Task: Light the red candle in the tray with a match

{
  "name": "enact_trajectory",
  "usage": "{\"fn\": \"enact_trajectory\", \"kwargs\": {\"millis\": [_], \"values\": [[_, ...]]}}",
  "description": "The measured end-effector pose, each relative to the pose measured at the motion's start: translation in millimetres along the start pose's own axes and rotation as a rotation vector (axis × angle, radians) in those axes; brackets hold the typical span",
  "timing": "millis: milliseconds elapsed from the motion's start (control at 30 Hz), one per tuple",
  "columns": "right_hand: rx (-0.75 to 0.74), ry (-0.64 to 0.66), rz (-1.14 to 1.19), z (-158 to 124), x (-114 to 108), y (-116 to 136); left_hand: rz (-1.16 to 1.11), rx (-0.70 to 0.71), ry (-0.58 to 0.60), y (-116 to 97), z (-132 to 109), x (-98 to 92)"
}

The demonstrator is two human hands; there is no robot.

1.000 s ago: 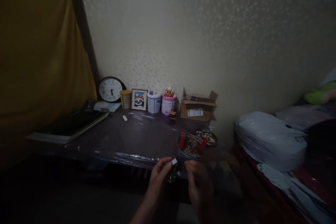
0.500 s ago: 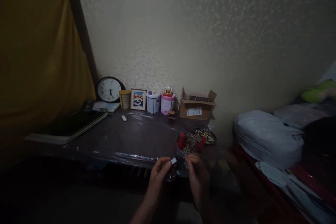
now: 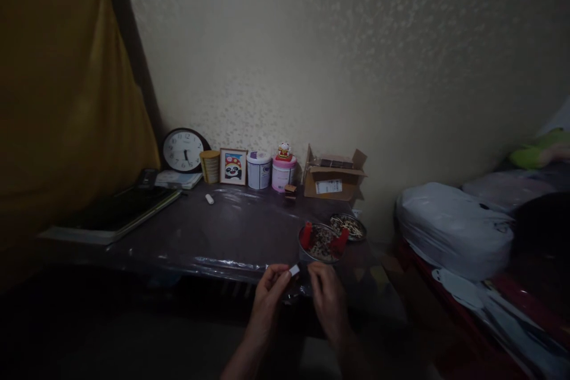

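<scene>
Near the table's front edge, my left hand (image 3: 269,291) is closed, with thumb and fingers pinching a small white box-like piece (image 3: 294,270) that has a dark end. My right hand (image 3: 327,294) is just to the right, its thumb and fingertips pressed together near the dark end. Whatever lies between those fingertips is too small and dim to make out. Just beyond my hands stands a round bowl (image 3: 324,243) of small speckled pieces with two red upright objects in it. Behind it, a round dish (image 3: 348,227) contains thin pale sticks.
Along the wall are a clock (image 3: 183,150), a yellow tub (image 3: 210,166), a framed panda picture (image 3: 233,167), a white tub (image 3: 259,171), a pink tub (image 3: 284,175) and an open cardboard box (image 3: 333,184). A small white object (image 3: 209,199) lies on the table (image 3: 240,225). White bags (image 3: 454,228) sit right.
My right hand has shifted slightly left, closer to the white piece, and its fingers look more curled. The left hand keeps its pinch. The whole view has moved a little.
</scene>
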State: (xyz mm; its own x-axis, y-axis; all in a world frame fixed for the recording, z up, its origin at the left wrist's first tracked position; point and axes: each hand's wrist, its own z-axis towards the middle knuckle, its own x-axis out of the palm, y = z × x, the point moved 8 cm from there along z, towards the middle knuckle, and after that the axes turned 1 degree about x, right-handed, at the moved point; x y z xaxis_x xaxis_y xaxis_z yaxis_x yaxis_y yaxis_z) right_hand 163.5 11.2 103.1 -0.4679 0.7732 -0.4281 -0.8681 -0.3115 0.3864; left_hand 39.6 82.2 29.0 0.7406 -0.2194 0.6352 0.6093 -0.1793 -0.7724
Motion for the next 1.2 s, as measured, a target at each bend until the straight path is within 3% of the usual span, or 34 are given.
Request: {"fn": "enact_trajectory", "kwargs": {"millis": [133,233,633,733,867,1067,1200], "values": [[0.246,-0.103,0.011,2.8,-7.9,-32.1,0.018,-0.015,-0.006,-1.5,-2.3,0.3],[0.291,-0.103,0.103,5.7,-11.2,-29.9,0.01,-0.02,-0.019,-0.8,-3.0,-1.3],[-0.011,-0.068,0.118,1.3,-10.2,17.7,0.055,0.014,0.01,1.0,-4.8,3.0],[-0.032,-0.07,0.08,2.4,-15.9,22.3,0.042,-0.009,0.008,3.7,-4.8,0.8],[-0.043,0.041,0.065,0.1,-0.9,12.2,0.061,0.023,0.002,0.1,-3.7,-0.8],[0.348,-0.05,0.066,1.9,-5.0,-34.0,0.046,0.007,0.013,-4.8,-5.9,2.4],[0.403,-0.082,0.117,4.4,-11.8,-34.6,0.016,0.049,-0.009,-7.7,-2.4,-0.2]]}}
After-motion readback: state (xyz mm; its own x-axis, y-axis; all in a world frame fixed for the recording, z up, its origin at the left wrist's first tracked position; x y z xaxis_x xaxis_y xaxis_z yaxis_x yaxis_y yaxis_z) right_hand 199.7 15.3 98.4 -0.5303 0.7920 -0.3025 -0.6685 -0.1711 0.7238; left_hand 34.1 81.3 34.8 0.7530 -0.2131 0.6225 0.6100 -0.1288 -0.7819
